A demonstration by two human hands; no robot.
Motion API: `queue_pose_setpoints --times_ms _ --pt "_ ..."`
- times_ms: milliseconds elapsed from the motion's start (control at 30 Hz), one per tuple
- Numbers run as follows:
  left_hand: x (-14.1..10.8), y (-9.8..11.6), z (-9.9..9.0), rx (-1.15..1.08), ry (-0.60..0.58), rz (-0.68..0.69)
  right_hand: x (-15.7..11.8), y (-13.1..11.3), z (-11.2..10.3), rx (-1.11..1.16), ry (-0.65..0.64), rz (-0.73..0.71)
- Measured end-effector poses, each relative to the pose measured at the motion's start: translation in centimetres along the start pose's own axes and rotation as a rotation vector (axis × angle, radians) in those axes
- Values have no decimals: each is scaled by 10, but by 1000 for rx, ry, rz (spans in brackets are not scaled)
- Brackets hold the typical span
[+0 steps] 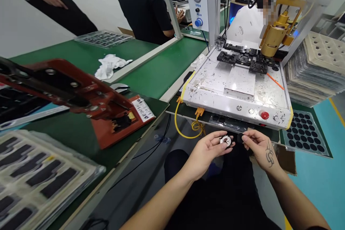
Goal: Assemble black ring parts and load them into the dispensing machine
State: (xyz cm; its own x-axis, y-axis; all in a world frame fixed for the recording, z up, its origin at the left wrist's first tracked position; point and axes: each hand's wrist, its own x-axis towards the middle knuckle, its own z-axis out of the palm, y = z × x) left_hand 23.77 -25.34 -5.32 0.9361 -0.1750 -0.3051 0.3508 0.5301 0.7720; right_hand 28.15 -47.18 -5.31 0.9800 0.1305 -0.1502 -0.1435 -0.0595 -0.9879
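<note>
My left hand [211, 149] holds a small round part [225, 141] with a white ring face and a dark rim, between thumb and fingers. Close to its right, my right hand [257, 147] pinches a small black disc [240, 137] by its edge. The two pieces are apart, both held over my lap just in front of the machine's front edge. A white benchtop press machine [212, 95] stands beyond my hands, with a red button [265, 115] on its front. Black fixtures [242, 57] lie on its bed under a brass-coloured head [272, 39].
A sheet of black discs [304, 133] lies at the right. Stacked trays [309, 75] rise behind it. On the left are a red hand press [107, 129] and a tray of dark parts [24, 201]. A yellow cable [178, 125] loops below the machine. Other people work behind.
</note>
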Motion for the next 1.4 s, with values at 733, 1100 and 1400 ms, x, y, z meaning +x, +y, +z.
queue_pose_setpoints --times_ms 733,1100,1400 --pt "-17 -5 4 -29 -30 55 -10 -20 6 -181 -299 -153" --pt "-23 -3 13 22 -23 92 -15 -23 18 -196 -273 -181" --pt "-23 -4 17 60 -25 128 -17 -22 18 -222 -259 -178"
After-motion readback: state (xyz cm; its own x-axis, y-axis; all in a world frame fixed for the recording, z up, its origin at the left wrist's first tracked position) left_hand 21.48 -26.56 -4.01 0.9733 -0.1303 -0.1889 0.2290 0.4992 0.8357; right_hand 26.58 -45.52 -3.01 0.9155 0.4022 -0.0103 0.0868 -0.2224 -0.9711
